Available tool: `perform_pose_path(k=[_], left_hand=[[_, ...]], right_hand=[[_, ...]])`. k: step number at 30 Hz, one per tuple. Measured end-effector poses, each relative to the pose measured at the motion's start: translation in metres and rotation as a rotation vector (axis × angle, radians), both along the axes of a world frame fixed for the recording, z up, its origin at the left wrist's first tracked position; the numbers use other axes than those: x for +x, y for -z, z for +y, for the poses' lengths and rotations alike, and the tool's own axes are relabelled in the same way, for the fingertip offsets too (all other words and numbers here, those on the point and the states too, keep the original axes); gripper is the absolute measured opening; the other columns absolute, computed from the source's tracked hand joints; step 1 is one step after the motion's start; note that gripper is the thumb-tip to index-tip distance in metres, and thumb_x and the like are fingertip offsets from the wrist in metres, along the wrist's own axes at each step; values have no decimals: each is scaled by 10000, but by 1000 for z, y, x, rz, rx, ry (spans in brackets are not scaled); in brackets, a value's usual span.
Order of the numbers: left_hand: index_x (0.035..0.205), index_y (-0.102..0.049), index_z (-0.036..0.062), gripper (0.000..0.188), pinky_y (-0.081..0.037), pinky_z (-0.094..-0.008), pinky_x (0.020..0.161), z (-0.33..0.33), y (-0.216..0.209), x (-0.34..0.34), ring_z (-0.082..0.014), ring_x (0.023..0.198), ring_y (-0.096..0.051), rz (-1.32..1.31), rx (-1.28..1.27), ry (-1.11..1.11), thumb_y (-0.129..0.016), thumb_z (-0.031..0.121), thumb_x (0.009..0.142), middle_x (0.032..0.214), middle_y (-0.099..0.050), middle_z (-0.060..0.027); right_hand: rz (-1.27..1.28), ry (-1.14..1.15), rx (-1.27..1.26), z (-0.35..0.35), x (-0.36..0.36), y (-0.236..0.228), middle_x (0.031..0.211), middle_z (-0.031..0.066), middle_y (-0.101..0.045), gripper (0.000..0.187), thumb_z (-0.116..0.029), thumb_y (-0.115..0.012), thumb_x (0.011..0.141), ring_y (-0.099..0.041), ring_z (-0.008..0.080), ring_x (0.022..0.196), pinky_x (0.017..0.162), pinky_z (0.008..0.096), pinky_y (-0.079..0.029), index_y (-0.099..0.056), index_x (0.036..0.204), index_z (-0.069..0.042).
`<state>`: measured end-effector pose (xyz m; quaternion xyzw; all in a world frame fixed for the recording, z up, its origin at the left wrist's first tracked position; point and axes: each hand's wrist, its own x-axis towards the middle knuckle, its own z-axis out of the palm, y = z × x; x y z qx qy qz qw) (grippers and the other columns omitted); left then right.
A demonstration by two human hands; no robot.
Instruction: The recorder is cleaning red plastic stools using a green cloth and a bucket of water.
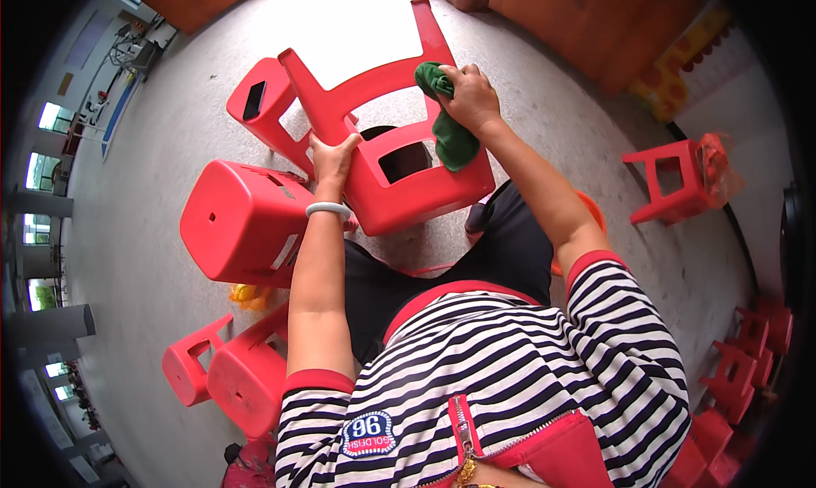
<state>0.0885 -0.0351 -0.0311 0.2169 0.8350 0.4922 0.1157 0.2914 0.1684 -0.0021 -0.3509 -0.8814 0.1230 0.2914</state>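
Observation:
A red plastic stool [399,169] is tilted in front of my knees, its legs pointing away from me and its seat side toward me. My left hand [334,161], with a pale bangle at the wrist, is closed on the stool's left side. Bunched in my right hand [470,97] is a green cloth [457,142]. That hand is at the stool's right leg, and the cloth's loose end hangs over the stool's side. Part of the right fingers is hidden behind the cloth.
Close on the left stand a larger red stool [242,220] and another red stool [270,93] with a dark rectangle on it. More red stools [246,382] are at lower left. A stool [676,180] with a plastic bag is at right; several stools [731,377] line the lower right.

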Motion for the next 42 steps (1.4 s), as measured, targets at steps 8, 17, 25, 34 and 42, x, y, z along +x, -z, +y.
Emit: perform_pose_path(k=[8, 17, 25, 34, 42], left_hand=[[1534, -239, 31, 1090, -538, -481, 934, -3, 0, -11, -410, 1113, -644, 282, -482, -162, -804, 400, 678, 1275, -592, -278], [1586, -239, 161, 956, -531, -503, 931, 3, -25, -8, -421, 1117, -633, 296, -505, 23, -666, 350, 752, 1244, -611, -267], [1584, -239, 170, 926, -526, -498, 936, -3, -20, -15, -411, 1124, -623, 298, -449, 12, -646, 334, 769, 1274, -611, -234], [1585, -234, 192, 910, -528, -514, 913, 6, -23, -9, -425, 1108, -635, 262, -517, -59, -632, 384, 790, 1275, -610, -242], [1587, -216, 185, 896, -539, -519, 901, 9, -22, -10, -420, 1111, -641, 295, -547, -27, -630, 380, 817, 1294, -593, -237]], right_hand=[[90, -69, 2, -61, 33, 10, 1171, 148, -531, 597, -338, -800, 747, -562, 376, 1084, 898, 487, -521, -600, 1293, -203], [146, -173, 16, -91, 54, 10, 1158, 156, -531, 576, -259, -777, 747, -556, 367, 1054, 936, 457, -479, -605, 1294, -201], [21, 91, -19, 45, -21, -3, 1219, 164, -570, 521, -338, -754, 799, -577, 396, 1151, 969, 487, -514, -613, 1295, -264], [-78, 196, -83, 88, -62, -14, 1251, 164, -559, 516, -361, -726, 823, -579, 392, 1171, 966, 513, -510, -610, 1322, -298], [78, -132, 2, -30, 38, 17, 1231, 154, -534, 515, -250, -732, 799, -556, 384, 1122, 973, 496, -472, -618, 1302, -240]])
